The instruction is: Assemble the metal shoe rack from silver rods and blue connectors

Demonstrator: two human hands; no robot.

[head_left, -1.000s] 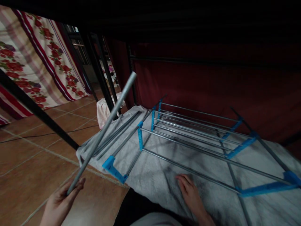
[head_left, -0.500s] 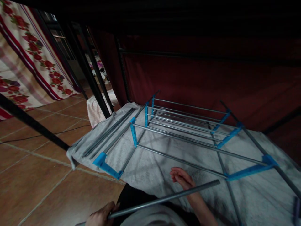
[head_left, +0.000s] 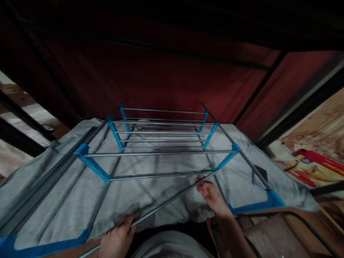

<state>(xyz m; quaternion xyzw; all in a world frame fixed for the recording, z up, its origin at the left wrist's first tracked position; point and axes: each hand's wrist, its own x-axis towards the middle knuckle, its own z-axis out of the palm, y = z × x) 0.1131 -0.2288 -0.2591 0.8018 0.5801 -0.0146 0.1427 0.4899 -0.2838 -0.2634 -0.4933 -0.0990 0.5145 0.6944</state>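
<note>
A long grey metal tube point(head_left: 166, 203) slants across my lap, its far end up and to the right. My left hand point(head_left: 119, 234) is wrapped round its lower part. Close to the far end, my right hand point(head_left: 211, 195) has its fingers curled at the tube, thumb and fingertips pinching it. In front lies a partly assembled rack: metal crossbars point(head_left: 161, 154) joined by blue plastic brackets point(head_left: 94, 168) to long side tubes. The tube's far tip overlaps the rack's right side in view; whether they touch I cannot tell.
The rack rests on a grey cloth-covered bed point(head_left: 150, 193). Loose tubes point(head_left: 51, 172) lie along the left. A phone point(head_left: 260, 175) sits at the right, near a red and yellow box point(head_left: 319, 166). A dark red curtain point(head_left: 161, 82) hangs behind, with dark bed posts point(head_left: 303, 104) around.
My view has swung right, so the rack is now centred. The tube has come up over the bed, and my right hand, formerly apart from it, has closed on it near its far end.
</note>
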